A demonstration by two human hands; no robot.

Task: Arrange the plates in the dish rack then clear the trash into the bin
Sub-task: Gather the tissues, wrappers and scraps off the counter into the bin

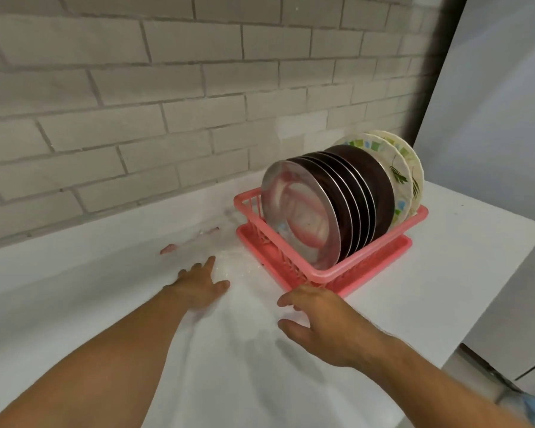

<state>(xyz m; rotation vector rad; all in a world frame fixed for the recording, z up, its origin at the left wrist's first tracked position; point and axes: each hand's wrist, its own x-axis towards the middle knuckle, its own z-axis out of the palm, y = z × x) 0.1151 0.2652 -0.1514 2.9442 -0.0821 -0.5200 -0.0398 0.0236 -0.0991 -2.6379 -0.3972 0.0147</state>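
Left hand (203,284) and right hand (317,319), both empty with fingers loosely spread over the worktop (74,288); apparent pink trash scraps (168,249) lie just beyond the left hand, plates (303,211) standing in the dish rack (377,244).

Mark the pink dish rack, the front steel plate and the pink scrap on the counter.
pink dish rack (323,274): head view, front corner of its rim.
front steel plate (300,211): head view, middle of its face.
pink scrap (168,249): head view, middle of the scrap.
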